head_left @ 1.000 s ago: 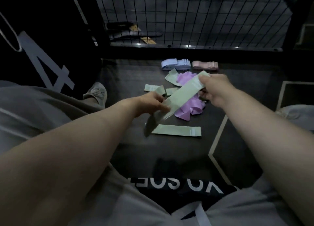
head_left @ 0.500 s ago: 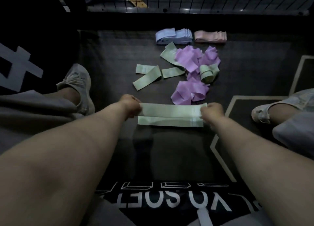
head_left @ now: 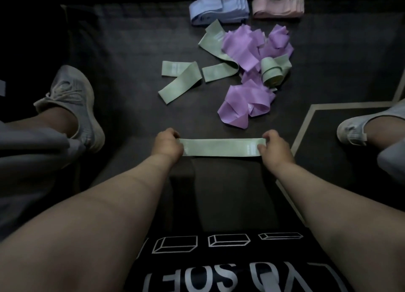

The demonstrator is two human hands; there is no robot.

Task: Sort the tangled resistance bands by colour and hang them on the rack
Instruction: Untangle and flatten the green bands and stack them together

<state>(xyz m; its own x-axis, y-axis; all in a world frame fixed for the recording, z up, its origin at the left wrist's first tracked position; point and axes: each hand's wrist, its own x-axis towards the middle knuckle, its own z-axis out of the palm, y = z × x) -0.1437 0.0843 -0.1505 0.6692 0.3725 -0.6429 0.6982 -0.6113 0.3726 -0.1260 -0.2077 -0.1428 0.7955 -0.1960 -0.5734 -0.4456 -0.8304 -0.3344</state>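
The left hand (head_left: pixel 168 143) pinches one end of a flat green band (head_left: pixel 221 147) stretched level on the dark floor mat (head_left: pixel 131 50). The right hand (head_left: pixel 275 147) pinches its other end. Tangled purple bands (head_left: pixel 245 101) lie just beyond.
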